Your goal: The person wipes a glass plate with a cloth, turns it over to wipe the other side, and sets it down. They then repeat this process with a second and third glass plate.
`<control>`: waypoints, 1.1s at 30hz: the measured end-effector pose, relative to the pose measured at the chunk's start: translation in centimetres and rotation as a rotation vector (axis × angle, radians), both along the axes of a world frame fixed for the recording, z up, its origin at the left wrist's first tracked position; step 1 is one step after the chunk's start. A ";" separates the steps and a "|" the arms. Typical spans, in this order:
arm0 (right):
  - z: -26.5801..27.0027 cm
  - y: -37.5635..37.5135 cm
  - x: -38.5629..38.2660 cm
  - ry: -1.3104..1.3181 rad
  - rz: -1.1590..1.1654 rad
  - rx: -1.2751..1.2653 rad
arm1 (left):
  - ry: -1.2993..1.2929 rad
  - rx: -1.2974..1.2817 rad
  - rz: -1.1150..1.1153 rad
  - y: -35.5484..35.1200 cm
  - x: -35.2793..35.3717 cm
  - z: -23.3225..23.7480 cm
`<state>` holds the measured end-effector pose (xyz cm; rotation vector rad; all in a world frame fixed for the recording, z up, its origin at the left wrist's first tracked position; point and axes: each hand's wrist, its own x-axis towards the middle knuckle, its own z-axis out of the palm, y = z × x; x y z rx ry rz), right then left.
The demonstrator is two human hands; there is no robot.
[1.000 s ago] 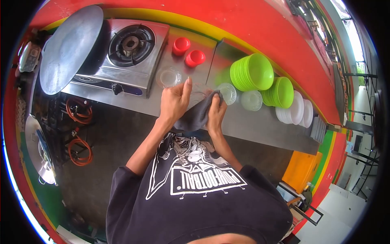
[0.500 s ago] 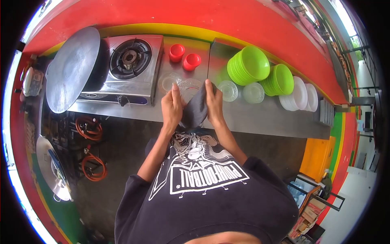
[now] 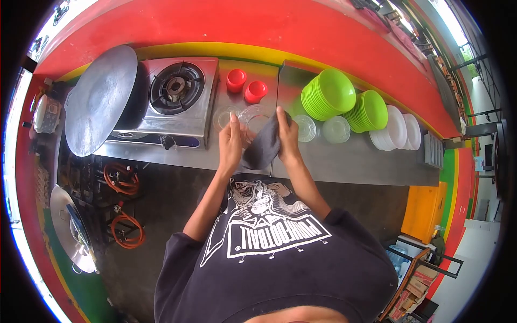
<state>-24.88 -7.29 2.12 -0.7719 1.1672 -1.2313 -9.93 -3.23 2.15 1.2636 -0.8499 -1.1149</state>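
Note:
My left hand is closed, thumb raised, at the side of a clear glass bowl, with its fingers partly visible through the glass. My right hand grips a dark grey cloth, which hangs between both hands and covers part of the glass. The bowl's lower edge is hidden by the cloth. Beyond my left hand, another clear glass bowl sits on the steel counter. Two more, a glass bowl and a frosted-looking one, stand right of my right hand.
Two red cups stand behind my hands. On the left are a gas stove and a large round metal pan. Stacked green bowls and white bowls line the right side, against a red wall.
The view has shifted slightly, so the counter items sit a little lower. Both hands keep their hold, and the cloth has changed shape slightly between them.

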 end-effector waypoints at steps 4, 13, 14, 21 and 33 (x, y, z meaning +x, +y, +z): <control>-0.2 0.8 -0.1 0.206 0.085 -0.018 | -0.167 0.017 0.012 0.6 -0.2 -0.8; 2.2 0.3 -1.9 0.323 0.376 -0.107 | -0.110 0.164 -0.410 -0.5 2.1 1.1; 1.9 0.0 -1.9 0.279 0.347 -0.079 | -0.006 0.200 -0.361 -0.2 1.4 2.4; -1.1 0.7 -0.7 -0.034 0.122 0.059 | -0.016 -0.020 0.137 0.3 -2.4 -1.3; -0.4 2.1 -2.2 -0.044 0.263 0.157 | -0.119 0.201 -0.211 1.1 0.1 0.5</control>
